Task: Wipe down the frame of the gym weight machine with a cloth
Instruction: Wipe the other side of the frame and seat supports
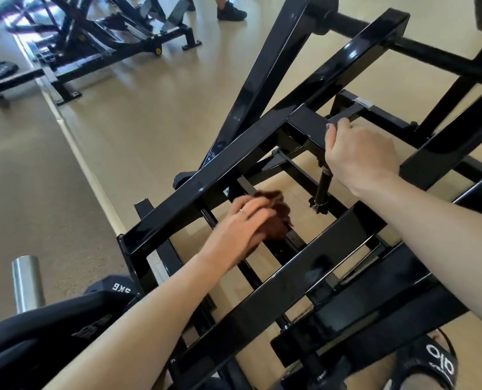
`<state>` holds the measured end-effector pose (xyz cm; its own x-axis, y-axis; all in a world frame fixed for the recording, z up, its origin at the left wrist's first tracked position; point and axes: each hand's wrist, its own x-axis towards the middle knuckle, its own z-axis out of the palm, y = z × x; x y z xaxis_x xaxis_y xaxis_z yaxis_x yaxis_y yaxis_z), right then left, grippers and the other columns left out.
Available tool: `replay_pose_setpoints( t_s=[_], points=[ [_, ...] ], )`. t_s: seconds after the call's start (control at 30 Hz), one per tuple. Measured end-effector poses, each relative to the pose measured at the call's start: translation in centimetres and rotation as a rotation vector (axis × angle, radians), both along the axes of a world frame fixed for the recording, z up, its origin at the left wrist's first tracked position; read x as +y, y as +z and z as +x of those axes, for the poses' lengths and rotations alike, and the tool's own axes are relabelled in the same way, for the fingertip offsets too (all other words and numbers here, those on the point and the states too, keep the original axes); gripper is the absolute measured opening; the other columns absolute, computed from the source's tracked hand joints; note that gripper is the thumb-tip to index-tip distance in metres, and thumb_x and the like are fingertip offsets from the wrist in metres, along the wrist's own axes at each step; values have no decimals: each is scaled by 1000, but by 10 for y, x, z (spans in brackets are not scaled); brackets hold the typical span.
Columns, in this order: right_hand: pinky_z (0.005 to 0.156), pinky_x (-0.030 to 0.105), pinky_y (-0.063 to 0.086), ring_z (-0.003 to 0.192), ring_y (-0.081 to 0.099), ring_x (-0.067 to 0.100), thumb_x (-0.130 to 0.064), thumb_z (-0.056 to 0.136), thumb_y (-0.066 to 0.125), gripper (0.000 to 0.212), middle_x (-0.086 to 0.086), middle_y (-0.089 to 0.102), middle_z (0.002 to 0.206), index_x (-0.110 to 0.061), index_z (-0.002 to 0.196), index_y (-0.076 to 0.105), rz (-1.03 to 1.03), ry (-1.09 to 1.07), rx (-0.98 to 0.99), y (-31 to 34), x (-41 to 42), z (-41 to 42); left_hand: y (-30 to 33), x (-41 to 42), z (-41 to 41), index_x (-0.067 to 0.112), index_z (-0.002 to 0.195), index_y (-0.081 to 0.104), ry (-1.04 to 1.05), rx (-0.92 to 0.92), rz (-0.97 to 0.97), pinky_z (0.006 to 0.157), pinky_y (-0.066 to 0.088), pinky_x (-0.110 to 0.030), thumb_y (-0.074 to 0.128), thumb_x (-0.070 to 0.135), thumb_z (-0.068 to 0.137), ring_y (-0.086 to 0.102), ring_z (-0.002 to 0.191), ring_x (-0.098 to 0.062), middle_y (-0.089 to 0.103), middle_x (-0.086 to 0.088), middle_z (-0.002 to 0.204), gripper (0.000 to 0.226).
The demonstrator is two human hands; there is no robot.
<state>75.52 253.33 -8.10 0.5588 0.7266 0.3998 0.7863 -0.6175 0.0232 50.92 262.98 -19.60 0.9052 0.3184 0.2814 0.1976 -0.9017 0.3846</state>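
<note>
The black steel frame (228, 161) of the weight machine fills the middle of the view, with crossing square tubes. My left hand (239, 226) reaches down between two upper tubes and presses a dark brown cloth (279, 218) against a thin lower bar of the frame; the hand is blurred. My right hand (358, 153) grips a short black crossbar further back and to the right, fingers curled over its far edge.
A hex dumbbell (113, 288) marked 9 KG and a steel peg (27, 280) sit at the lower left. Another black machine (99, 43) stands at the back left, with someone's dark shoes (231, 12) beyond it. My sandalled foot (431, 364) shows at the bottom right.
</note>
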Motion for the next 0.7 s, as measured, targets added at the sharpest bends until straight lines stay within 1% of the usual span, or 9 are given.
replay_pose_setpoints(
  t_s=[0.1,0.17,0.23,0.3,0.4,0.47,0.53,0.6,0.7],
  points=[
    [60,33,38,78,69,36,-40,111,19,57,19,69,91,-2,113,61,-3,-7,8,0,-1,1,15,13,31,23,123,62,242,-142,-139,111,41,-44,63,24,98,46,129,-25,59,-2,132,24],
    [61,34,39,80,69,35,-41,112,18,57,19,69,93,-3,116,60,-17,-15,16,1,0,2,17,18,41,19,113,68,257,-110,-19,104,41,-42,61,24,100,53,116,-23,65,-3,117,15],
    [61,34,40,83,70,36,-40,112,18,56,20,70,96,-3,120,59,-32,-21,24,2,0,1,13,10,35,18,115,67,162,-99,-12,107,41,-42,60,28,100,55,120,-27,64,-3,121,20],
    [62,34,40,85,71,37,-40,112,19,56,20,70,98,-2,122,59,-35,-26,33,3,0,0,14,-11,26,22,127,62,-37,-57,-91,116,38,-46,56,35,98,51,132,-28,61,1,133,32],
    [62,33,41,85,71,37,-40,112,19,55,21,70,98,-2,120,59,-24,-14,26,2,0,0,30,-19,35,18,128,66,-329,170,20,122,31,-42,54,32,99,52,134,-22,65,0,133,35],
    [64,34,43,86,71,37,-40,111,19,55,20,70,99,-3,119,59,-23,-18,30,2,1,2,43,-18,50,16,131,66,-395,277,13,121,34,-42,55,30,101,53,132,-22,65,-3,135,35],
    [65,34,43,86,71,37,-40,111,19,55,20,70,101,-3,120,59,-28,-14,39,2,1,1,47,-16,58,19,130,65,-422,340,-10,113,43,-46,50,36,102,55,127,-20,64,-1,132,36],
    [64,34,43,86,71,37,-40,111,19,55,20,70,102,-3,120,58,-28,-14,40,3,0,1,49,-11,59,20,130,64,-345,388,19,108,47,-43,49,38,102,55,124,-18,63,1,130,36],
    [62,34,41,87,70,37,-41,111,18,55,19,69,103,-4,121,57,-33,-15,42,2,-1,1,54,21,49,19,129,63,-26,333,35,111,43,-39,55,37,101,49,131,-20,62,2,132,34]
  ],
)
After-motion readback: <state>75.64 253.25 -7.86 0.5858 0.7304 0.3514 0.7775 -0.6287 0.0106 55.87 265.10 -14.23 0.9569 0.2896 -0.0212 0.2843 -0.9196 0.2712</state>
